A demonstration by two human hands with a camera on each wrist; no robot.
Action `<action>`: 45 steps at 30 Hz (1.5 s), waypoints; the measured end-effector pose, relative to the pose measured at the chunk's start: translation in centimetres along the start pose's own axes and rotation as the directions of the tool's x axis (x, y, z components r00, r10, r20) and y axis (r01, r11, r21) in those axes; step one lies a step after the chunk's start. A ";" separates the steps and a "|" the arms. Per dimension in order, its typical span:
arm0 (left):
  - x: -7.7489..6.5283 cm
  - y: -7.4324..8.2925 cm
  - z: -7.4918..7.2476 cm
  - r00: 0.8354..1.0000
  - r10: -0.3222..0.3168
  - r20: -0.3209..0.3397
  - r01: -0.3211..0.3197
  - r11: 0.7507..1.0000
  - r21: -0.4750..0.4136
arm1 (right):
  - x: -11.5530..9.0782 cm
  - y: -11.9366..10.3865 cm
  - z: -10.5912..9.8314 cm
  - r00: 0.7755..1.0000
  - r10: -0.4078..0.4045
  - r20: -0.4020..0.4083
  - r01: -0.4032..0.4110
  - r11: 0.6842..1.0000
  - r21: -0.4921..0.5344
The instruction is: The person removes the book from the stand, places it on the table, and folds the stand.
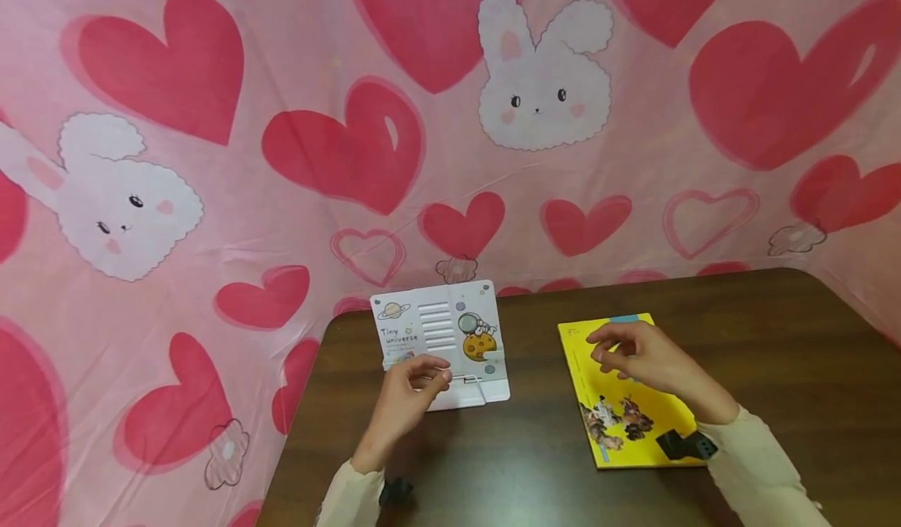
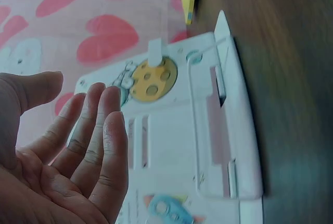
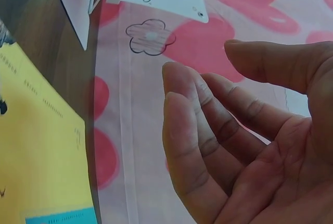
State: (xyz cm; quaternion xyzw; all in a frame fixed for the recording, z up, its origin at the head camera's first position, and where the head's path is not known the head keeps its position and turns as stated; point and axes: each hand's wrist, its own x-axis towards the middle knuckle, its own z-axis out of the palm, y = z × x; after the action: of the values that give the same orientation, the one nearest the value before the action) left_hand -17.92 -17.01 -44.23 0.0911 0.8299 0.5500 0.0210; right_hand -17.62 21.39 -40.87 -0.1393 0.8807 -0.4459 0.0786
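Observation:
A white book stand (image 1: 439,316) printed with "Tiny universe", a planet and an astronaut stands tilted back on the table. Its wire holder and bottom ledge (image 2: 244,130) show in the left wrist view. My left hand (image 1: 411,390) is in front of the stand, fingers loosely bent, holding nothing; the left wrist view shows its palm and fingertips apart from the stand. A yellow book (image 1: 633,402) with pictures of figures on its cover lies flat to the right. Above it hovers my right hand (image 1: 644,359), its fingers loosely curved with nothing between them and the thumb.
The dark wooden table (image 1: 521,464) carries both things. Behind it hangs a pink cloth (image 1: 310,34) with red hearts and white rabbits. Black straps with small devices (image 1: 686,445) sit at the wrists.

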 end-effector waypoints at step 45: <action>0.2 -2.7 -6.7 0.924 -0.026 -0.380 0.063 0.995 0.084 | 6.0 -3.1 4.8 1.000 -0.002 -0.023 0.005 0.993 0.121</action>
State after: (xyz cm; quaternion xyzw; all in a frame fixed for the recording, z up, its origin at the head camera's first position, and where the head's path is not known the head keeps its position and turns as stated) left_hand -19.39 -24.11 -44.06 -0.0348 0.8452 0.5169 -0.1313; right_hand -21.53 14.08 -41.31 -0.1307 0.8527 -0.5000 0.0761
